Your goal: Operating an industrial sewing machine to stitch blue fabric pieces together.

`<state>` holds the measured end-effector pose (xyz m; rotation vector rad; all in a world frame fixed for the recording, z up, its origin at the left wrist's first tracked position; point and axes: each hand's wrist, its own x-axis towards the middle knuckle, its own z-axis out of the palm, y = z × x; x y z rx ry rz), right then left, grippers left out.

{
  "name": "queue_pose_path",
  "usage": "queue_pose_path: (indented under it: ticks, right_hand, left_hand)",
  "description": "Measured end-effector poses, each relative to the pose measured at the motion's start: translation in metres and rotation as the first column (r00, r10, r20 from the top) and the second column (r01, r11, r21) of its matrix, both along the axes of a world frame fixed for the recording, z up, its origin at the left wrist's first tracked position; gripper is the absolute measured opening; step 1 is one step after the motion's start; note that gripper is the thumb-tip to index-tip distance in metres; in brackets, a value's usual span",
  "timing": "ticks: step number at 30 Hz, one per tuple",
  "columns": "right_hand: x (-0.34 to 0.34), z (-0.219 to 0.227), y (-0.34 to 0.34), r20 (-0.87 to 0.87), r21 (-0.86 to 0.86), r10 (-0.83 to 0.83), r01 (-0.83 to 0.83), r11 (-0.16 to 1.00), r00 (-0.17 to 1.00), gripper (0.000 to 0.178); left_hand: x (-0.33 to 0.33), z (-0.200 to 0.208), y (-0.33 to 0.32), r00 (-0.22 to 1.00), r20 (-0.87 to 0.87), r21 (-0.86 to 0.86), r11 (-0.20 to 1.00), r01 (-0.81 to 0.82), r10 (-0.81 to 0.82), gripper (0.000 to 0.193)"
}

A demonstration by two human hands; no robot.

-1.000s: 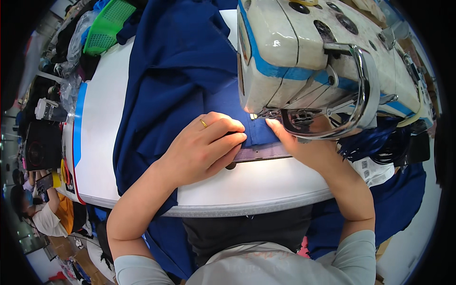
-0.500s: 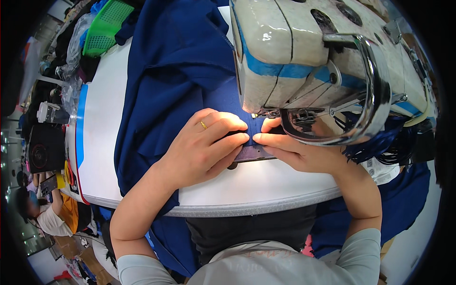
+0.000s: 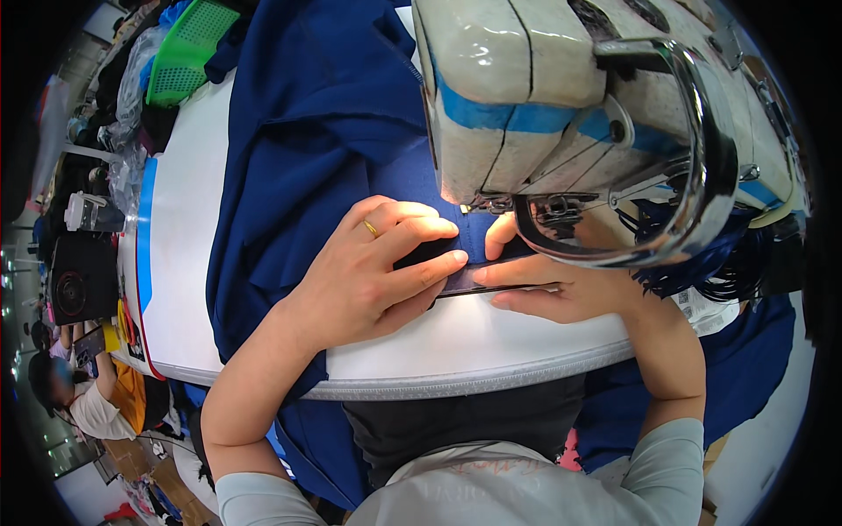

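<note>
Dark blue cloth [image 3: 303,167] runs across the sewing table and under the needle area of a sewing machine [image 3: 491,149]. My left hand [image 3: 373,272], a ring on one finger, is closed at the near edge of the cloth, fingertips pressed on it left of the presser foot and thumb tucked close below. To the right, my right hand [image 3: 561,276] has its fingers apart. Its index fingertip touches the cloth, while the thumb lies lower by the metal plate [image 3: 460,280]. The machine's chrome guard partly covers this hand.
Close above my right hand curves the chrome guard [image 3: 724,175]. Dark blue threads or strips [image 3: 693,263] hang at the machine's right. A green basket [image 3: 189,53] and a lidded cup [image 3: 92,213] are at the left. Another person [image 3: 96,408] sits beyond the table's left side.
My right hand has loosened at the cloth's edge: index finger and thumb are farther apart, and the thumb has moved down. My left hand stays nearly in place. The view has shifted slightly.
</note>
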<state>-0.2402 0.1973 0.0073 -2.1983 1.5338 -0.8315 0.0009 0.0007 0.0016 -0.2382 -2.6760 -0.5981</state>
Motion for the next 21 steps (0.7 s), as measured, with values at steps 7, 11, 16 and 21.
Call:
queue_pose_path:
  ticks: [7, 11, 16, 21]
  right_hand:
    - [0.002, -0.010, 0.000, 0.075, -0.034, -0.083, 0.086, 0.996, 0.994, 0.035]
    - [0.004, -0.010, 0.000, -0.036, -0.115, -0.078, 0.074, 0.991, 0.996, 0.036]
    - [0.004, -0.009, 0.001, -0.036, -0.059, -0.119, 0.116, 0.991, 0.992, 0.037]
    - [-0.004, -0.019, 0.005, -0.173, 0.078, -0.184, 0.200, 0.977, 0.968, 0.039]
  left_hand:
    - [0.001, -0.002, 0.000, 1.000, -0.006, -0.028, 1.000, -0.002, 0.002, 0.043]
    - [-0.002, 0.000, 0.001, 0.999, -0.041, -0.030, 1.000, 0.006, -0.007, 0.039]
    - [-0.004, 0.000, -0.002, 1.000, -0.024, 0.041, 0.999, -0.014, 0.015, 0.034]
    - [-0.014, 0.006, -0.015, 0.998, -0.042, 0.079, 0.996, 0.049, -0.046, 0.033]
